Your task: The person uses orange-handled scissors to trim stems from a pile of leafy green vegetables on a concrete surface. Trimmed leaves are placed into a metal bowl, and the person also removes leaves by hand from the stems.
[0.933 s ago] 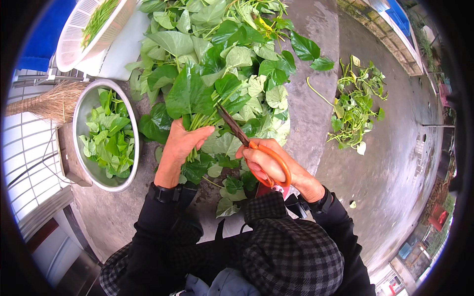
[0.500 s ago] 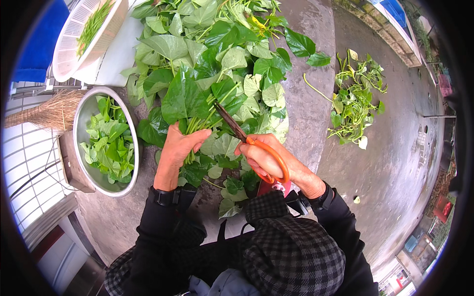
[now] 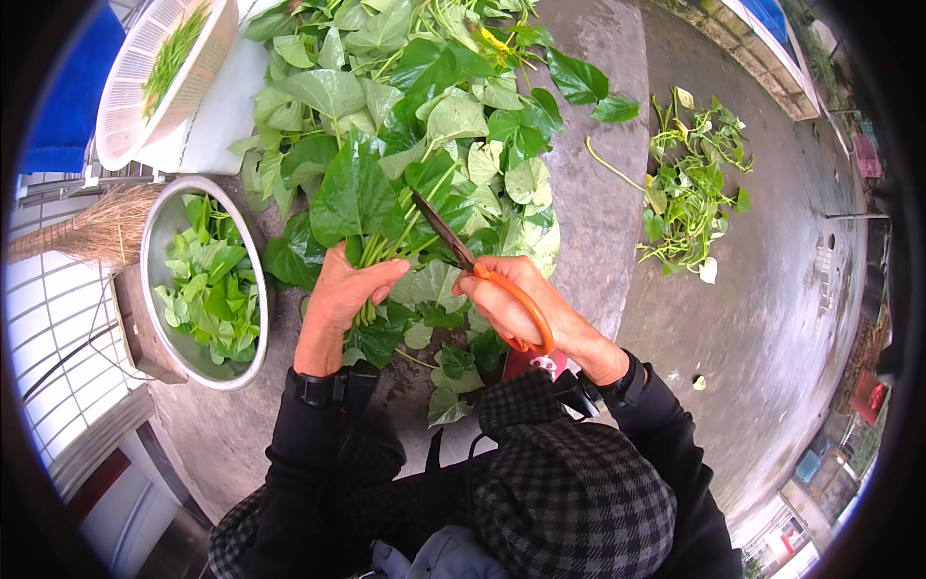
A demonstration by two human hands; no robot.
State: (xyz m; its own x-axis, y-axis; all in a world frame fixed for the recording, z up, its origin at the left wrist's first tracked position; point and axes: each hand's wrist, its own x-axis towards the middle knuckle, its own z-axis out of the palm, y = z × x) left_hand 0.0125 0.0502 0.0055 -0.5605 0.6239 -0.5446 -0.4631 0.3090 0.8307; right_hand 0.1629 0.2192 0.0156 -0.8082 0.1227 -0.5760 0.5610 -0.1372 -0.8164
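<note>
1. My left hand point(image 3: 340, 299) clamps a bunch of green stems point(image 3: 381, 265); fingertips could get nicked, lying just beside the blades.
2. My right hand point(image 3: 516, 309) grips the orange scissors point(image 3: 482, 280); the blades stand parted at the stems.
3. Cuttings could miss the metal bowl point(image 3: 159, 251), left of the stems.

A leaf pile point(image 3: 386, 145) is crowding the hands ahead. A metal bowl point(image 3: 159, 289) is blocking the left. Bare concrete point(image 3: 598, 241) is lying open rightward.
</note>
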